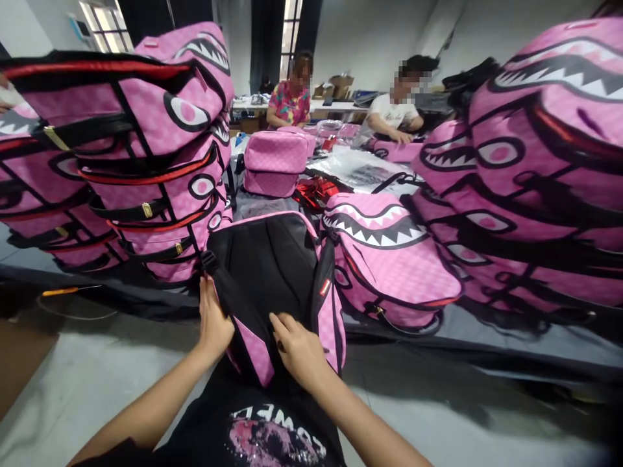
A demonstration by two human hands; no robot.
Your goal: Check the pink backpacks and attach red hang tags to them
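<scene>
A pink checkered backpack (pixel 277 259) lies at the table's near edge, its black padded back panel turned up towards me. My left hand (pixel 213 324) rests on the backpack's left side, fingers closed around the black shoulder strap (pixel 228 292). My right hand (pixel 296 350) grips the pink lower end of the same strap near the bag's bottom edge. Both forearms reach in from the bottom of the view.
Stacks of pink shark-mouth backpacks (pixel 146 162) tower on the left and on the right (pixel 535 162); another one (pixel 389 259) lies beside mine. Two people (pixel 292 97) (pixel 394 110) sit at the far end. Clear plastic bags (pixel 360 165) and red items (pixel 316 191) lie mid-table.
</scene>
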